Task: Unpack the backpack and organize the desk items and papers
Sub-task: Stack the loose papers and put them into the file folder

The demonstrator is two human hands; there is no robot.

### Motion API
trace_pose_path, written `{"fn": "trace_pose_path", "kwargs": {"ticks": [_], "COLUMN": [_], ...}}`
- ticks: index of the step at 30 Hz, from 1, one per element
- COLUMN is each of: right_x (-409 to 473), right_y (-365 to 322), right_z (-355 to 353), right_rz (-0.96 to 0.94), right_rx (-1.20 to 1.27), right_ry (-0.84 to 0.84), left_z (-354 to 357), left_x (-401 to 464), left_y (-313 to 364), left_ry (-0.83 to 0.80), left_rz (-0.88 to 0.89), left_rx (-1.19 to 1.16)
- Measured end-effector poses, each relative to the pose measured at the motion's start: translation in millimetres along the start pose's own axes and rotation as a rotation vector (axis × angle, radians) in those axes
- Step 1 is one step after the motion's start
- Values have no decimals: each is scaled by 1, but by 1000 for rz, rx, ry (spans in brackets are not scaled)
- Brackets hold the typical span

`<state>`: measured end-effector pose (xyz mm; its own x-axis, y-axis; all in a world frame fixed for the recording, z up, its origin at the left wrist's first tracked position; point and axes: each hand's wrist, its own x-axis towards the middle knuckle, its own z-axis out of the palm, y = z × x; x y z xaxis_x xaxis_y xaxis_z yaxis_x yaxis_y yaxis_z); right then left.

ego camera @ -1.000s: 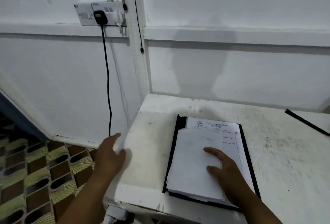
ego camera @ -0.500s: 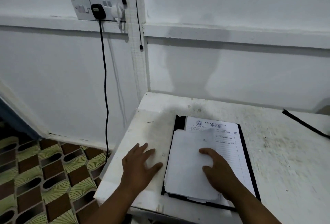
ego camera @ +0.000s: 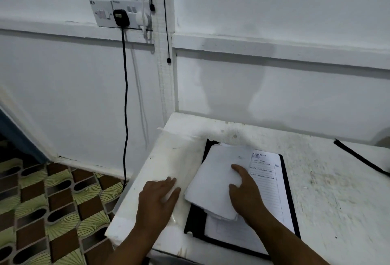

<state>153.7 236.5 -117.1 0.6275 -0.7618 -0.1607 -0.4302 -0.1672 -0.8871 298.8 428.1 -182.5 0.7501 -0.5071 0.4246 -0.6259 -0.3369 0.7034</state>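
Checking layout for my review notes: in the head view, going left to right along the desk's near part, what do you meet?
Patterned floor → left hand → loose white sheets → right hand → lined form → black folder edge → bare desk.

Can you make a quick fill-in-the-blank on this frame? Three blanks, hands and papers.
1. The right hand presses on a stack of loose ____.
2. The papers lie on a lined sheet in a folder whose edge is ____.
3. The left hand lies flat on the desk, to the ____ of the folder.

Missing words: papers; black; left
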Motion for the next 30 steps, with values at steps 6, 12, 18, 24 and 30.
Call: {"fn": "trace_pose_path", "kwargs": {"ticks": [6,12,18,24,30], "right_x": [-5,-4,1,4,5], "right_y": [-9,-17,-20,-26,-26], "right_z": [27,48,59,70,77], "right_rz": [-28,12,62,87,85], "right_rx": [18,140,295,224,-38], "right_ry": [-114,-278,-241,-216,-466], "left_z": [-3,-4,-37,-57,-56], "left_x": [11,11,18,3,-2], "left_y": [9,4,-25,-50,-54], "left_ry": [73,13,77,24,86], "left_rz": [53,6,-22,-412,-436], "left_rx": [28,49,45,-23,-144]}}
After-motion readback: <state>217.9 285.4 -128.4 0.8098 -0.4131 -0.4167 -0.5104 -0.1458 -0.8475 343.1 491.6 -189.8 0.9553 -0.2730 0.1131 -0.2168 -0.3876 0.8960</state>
